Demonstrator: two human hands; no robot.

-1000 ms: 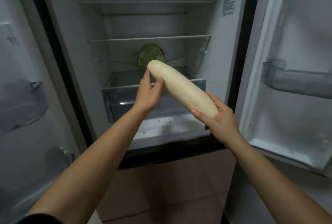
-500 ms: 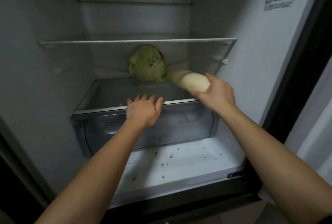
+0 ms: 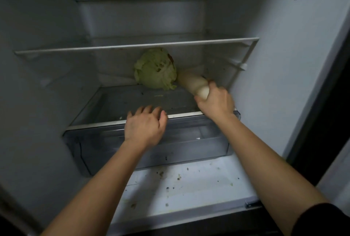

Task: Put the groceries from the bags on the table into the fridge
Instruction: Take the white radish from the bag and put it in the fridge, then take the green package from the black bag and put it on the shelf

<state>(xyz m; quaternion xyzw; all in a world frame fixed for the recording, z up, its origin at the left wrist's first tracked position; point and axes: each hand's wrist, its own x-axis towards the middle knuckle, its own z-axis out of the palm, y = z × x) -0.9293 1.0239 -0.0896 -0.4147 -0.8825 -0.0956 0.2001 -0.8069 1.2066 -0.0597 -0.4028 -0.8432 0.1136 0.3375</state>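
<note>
radish: white radish [image 3: 191,82], lying in the fridge on the shelf [image 3: 132,101] above the drawer [image 3: 189,141], at the shelf's right rear.
radish axis: runs from 4 o'clock, the near blunt end, to 10 o'clock, the far end, which goes deep toward the back wall. Whether the near end is fully down on the shelf I cannot tell.
right hand: right hand [image 3: 216,103] grasps the near end, fingers curled round it. The radish lies at 10 o'clock from this hand.
cabbage: cabbage [image 3: 155,69] sits at 9 o'clock of the radish, touching or just beside its far part. It leaves no room to swing that way.
right wall: near the radish at 3 o'clock, apart from it.
left hand: left hand [image 3: 144,126] is released, fingers loosely spread over the shelf's front edge, holding nothing. It lies at 8 o'clock of the radish and well apart from it.
nearer hand: the right one, as it alone is on the radish.
next move, as I judge: let go along the same axis and draw the hand back toward 4 o'clock, so that the radish stays lengthwise between cabbage and wall.
risk, as I judge: a round radish may roll toward the shelf's front if it is freed before it rests.
</note>
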